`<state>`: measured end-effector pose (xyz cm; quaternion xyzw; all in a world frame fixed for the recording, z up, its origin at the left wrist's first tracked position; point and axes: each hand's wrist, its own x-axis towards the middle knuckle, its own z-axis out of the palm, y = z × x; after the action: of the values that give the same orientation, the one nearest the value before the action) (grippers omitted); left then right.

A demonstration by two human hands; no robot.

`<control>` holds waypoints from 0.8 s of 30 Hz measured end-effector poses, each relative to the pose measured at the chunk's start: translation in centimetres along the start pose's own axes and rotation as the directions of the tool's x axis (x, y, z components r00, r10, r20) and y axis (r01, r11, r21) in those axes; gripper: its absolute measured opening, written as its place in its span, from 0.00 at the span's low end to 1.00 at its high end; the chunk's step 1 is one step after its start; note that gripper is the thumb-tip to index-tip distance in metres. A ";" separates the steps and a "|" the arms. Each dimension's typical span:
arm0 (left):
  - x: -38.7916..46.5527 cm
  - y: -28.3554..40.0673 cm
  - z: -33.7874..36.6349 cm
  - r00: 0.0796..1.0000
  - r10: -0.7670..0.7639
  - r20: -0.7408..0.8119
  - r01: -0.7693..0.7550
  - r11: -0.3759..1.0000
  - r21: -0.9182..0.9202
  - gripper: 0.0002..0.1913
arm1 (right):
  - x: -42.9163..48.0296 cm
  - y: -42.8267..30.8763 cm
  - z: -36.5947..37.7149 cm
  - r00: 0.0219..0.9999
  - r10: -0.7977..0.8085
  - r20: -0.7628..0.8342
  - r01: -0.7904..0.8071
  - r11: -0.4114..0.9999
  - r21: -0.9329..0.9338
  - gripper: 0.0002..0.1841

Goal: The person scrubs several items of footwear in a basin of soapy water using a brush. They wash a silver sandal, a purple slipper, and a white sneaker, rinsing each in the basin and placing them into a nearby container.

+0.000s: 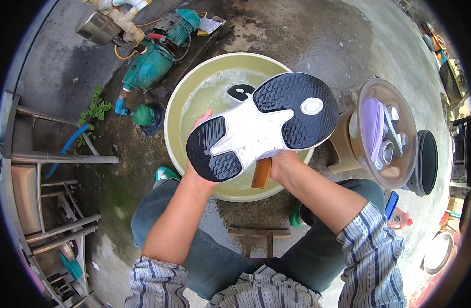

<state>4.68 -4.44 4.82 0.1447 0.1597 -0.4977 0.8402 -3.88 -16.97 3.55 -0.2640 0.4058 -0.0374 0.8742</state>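
Observation:
A shoe (254,127) with a white and black patterned sole is held sole up above a pale green basin (173,104) of sudsy water. My left hand (200,173) grips its narrower end from below, fingers partly hidden. My right hand (283,165) is under the wider part, with a brown handle (261,173) sticking out beside it; the handle's other end is hidden behind the shoe. Another black and white shoe sole (240,91) shows in the water behind the raised shoe.
A tub (406,115) at the right holds a lilac item (372,127) and other footwear, beside a black bucket (428,163). A green water pump (150,65) stands at the upper left, a metal rack (62,157) at the left. A pink bottle (399,219) lies at the right.

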 end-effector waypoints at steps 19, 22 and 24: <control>1.4 -1.5 -3.3 0.979 0.190 -0.068 -0.184 0.980 0.079 0.19 | 3.7 0.5 -1.1 0.993 0.103 0.056 -0.103 0.995 0.003 0.18; 1.4 -1.4 -3.7 0.956 0.292 -0.029 -0.274 0.924 0.268 0.18 | 2.9 0.5 -0.4 0.998 0.065 0.017 -0.065 0.998 0.009 0.21; 1.2 -1.4 -3.7 0.980 0.199 0.014 -0.199 0.976 0.091 0.18 | 2.0 0.1 0.4 0.999 0.040 -0.015 -0.040 0.999 0.036 0.21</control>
<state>3.56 -4.51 0.84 0.1972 0.1194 -0.4181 0.8787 -2.30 -17.27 2.33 -0.2398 0.4171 -0.0293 0.8762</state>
